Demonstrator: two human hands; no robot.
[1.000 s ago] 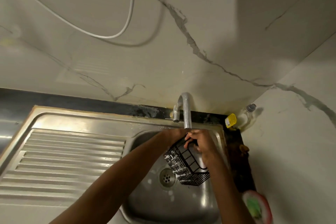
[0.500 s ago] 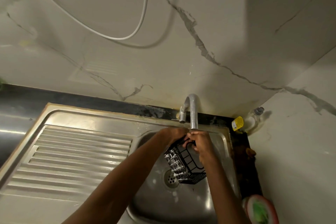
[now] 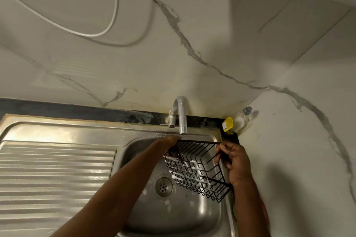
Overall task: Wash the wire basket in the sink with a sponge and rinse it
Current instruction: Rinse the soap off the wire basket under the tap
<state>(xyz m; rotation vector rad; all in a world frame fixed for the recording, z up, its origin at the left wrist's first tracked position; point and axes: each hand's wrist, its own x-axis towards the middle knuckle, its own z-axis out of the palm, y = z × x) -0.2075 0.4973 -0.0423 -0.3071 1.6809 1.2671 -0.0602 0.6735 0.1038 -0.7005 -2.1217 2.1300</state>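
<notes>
Black wire basket (image 3: 198, 169), soapy, held tilted over sink (image 3: 192, 215) under tap (image 3: 182, 115). Left hand (image 3: 169, 143) fingers curl on its left rim; right hand (image 3: 236, 161) fingers grip the right rim.

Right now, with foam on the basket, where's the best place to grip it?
Take the basket by its bare end rims, from both sides, as the left hand and right hand do. The foam clings to the lower mesh; the top wires look clean and leave its open face under the tap.
</notes>
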